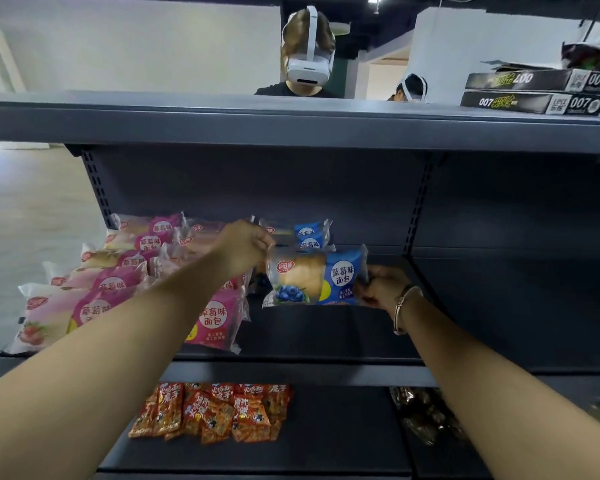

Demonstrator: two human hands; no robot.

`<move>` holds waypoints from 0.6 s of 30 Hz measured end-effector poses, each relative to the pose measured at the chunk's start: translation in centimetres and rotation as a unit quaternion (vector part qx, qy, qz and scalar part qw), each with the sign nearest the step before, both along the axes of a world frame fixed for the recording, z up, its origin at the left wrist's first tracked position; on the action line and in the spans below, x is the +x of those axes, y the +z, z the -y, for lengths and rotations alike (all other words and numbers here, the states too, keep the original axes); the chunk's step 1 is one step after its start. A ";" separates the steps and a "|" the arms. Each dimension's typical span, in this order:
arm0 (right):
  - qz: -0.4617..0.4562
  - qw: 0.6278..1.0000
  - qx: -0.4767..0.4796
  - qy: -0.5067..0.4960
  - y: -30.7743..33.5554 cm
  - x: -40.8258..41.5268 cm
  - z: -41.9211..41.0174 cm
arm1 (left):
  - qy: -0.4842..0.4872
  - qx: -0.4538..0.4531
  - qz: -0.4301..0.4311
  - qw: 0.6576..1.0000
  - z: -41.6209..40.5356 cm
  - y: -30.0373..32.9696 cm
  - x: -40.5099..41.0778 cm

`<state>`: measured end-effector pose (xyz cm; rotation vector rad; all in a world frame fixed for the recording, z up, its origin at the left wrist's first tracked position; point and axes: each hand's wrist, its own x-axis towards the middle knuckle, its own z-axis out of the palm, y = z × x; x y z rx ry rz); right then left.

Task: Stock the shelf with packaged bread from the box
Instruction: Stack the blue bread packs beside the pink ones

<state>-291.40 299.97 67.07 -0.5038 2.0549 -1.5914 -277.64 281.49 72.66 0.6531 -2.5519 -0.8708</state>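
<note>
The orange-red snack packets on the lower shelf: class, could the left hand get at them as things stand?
Probably not at once. The left hand is pinching one end of the blue bread package, with the right hand on the other. Once free, the orange-red snack packets lie uncovered near the open shelf front.

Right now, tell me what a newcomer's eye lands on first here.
First, the blue blueberry bread pack held over the middle shelf, pinched at its ends by the left hand and right hand. Next, the pink strawberry bread packs crowding that shelf's left side. Below lie orange snack packets.
</note>
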 end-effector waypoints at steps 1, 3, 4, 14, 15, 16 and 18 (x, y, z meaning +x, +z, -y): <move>-0.024 1.000 0.015 -0.006 -0.4 0.0 0.4 | 0.012 -0.023 0.003 1.000 0.1 -0.3 -0.4; -0.071 0.996 0.043 -0.023 -1.1 0.2 1.1 | 0.021 -0.055 0.016 0.998 0.3 -1.0 -1.1; -0.089 0.994 0.057 -0.032 -1.6 0.1 1.5 | 0.022 -0.070 0.029 0.997 0.5 -1.3 -1.4; -0.214 0.953 0.214 0.011 -4.2 -1.0 3.3 | 0.022 -0.309 0.236 0.921 2.4 -3.4 -3.0; -0.204 0.958 0.203 0.008 -4.4 -1.1 3.4 | 0.021 -0.316 0.244 0.917 2.3 -3.2 -3.1; -0.193 0.963 0.189 0.007 -4.4 -1.1 3.5 | 0.020 -0.320 0.250 0.914 2.1 -3.1 -3.2; -0.170 0.972 0.164 0.018 -4.3 -1.1 3.5 | 0.019 -0.318 0.260 0.911 2.0 -2.8 -3.2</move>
